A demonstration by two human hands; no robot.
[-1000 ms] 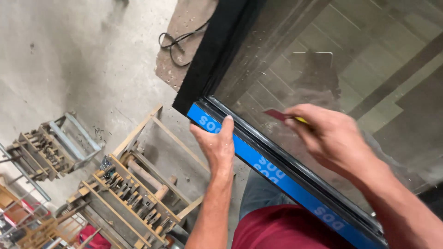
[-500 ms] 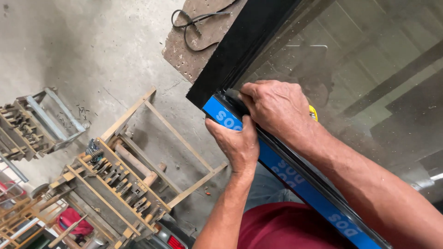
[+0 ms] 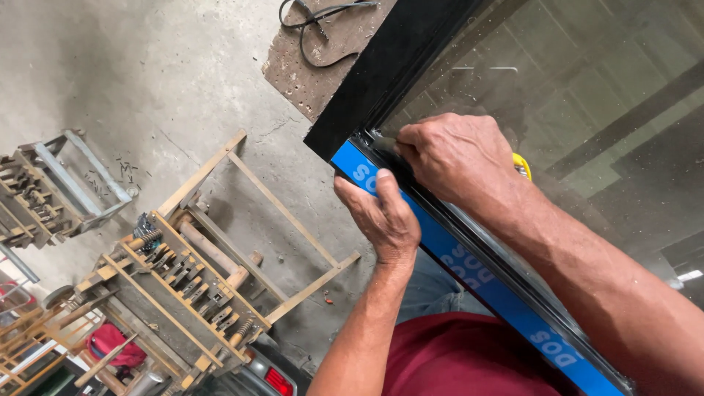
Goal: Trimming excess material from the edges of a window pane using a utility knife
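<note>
A large glass pane [image 3: 587,110] in a black frame [image 3: 381,81] fills the upper right. Blue tape [image 3: 477,268] runs along the frame's near edge. My left hand [image 3: 381,216] grips that blue-taped edge close to the corner, thumb on top. My right hand [image 3: 455,158] lies on the glass just inside the corner, closed round a tool with a yellow handle [image 3: 521,165]. Its tip presses into the black seal at the corner, and my fingers hide most of the tool.
Below on the concrete floor stands a wooden rack [image 3: 183,279] holding several tools, with a grey metal frame [image 3: 55,187] to its left. A black cable [image 3: 323,15] lies on a brown board [image 3: 315,66] near the frame's corner. Something red [image 3: 110,341] lies bottom left.
My right hand has slid along the glass edge toward the frame's corner, next to my left hand. The view has shifted, with the frame and rack now lower and further right.
</note>
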